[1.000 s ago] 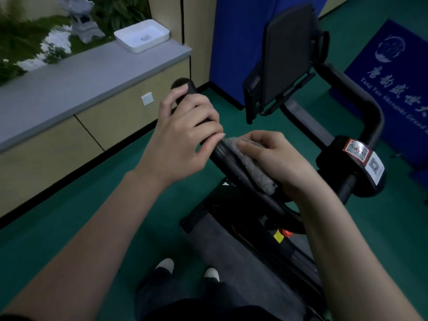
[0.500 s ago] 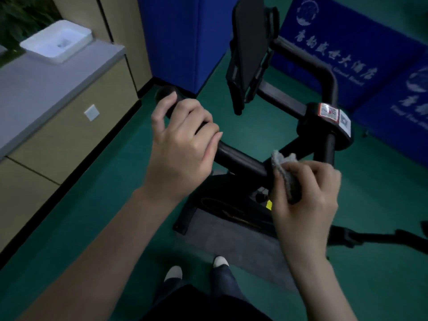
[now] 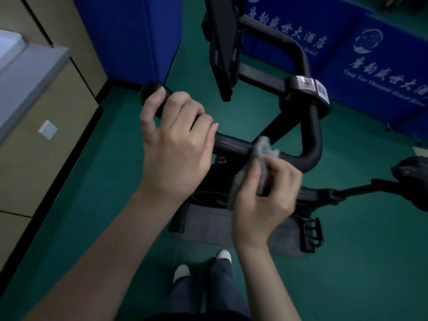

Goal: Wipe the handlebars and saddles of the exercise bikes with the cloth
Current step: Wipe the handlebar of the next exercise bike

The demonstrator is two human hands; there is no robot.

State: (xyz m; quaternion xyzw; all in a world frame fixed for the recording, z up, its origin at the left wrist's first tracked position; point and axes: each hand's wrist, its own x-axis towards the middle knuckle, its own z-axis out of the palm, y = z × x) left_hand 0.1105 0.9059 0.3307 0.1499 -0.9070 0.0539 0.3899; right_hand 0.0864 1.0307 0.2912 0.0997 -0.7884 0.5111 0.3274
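From the head view, your left hand (image 3: 176,144) is wrapped around the near handlebar (image 3: 234,144) just short of its rounded end, fingers curled over the top and clamped on the bar. Your right hand (image 3: 264,195) is just to the right of it and lower, fingers and thumb pinched together on the grey cloth (image 3: 261,156). The cloth's bunched top touches the bar between your two hands, before the bend where the bar turns up toward the stickered clamp (image 3: 305,89). The black console (image 3: 224,49) stands beyond your left hand, and the far bar (image 3: 282,45) loops behind it. To the right of your right hand, at the picture's edge, a dark rounded shape is probably the saddle (image 3: 412,179), well apart from the cloth.

I judge you are partway through this bar, with the bend, the far bar and the saddle not yet done. What can go wrong:

- The cloth is wadded into your fingers, with only a small tuft meeting the bar. You may drag a narrow stripe and leave the underside unwiped.
- Your left hand covers the grip end. If you never shift it, that stretch stays dirty.
- The loose tail hanging under your right hand could snag on the bend or the clamp.
- The light is dim, so missed patches on black rubber will be hard to spot.
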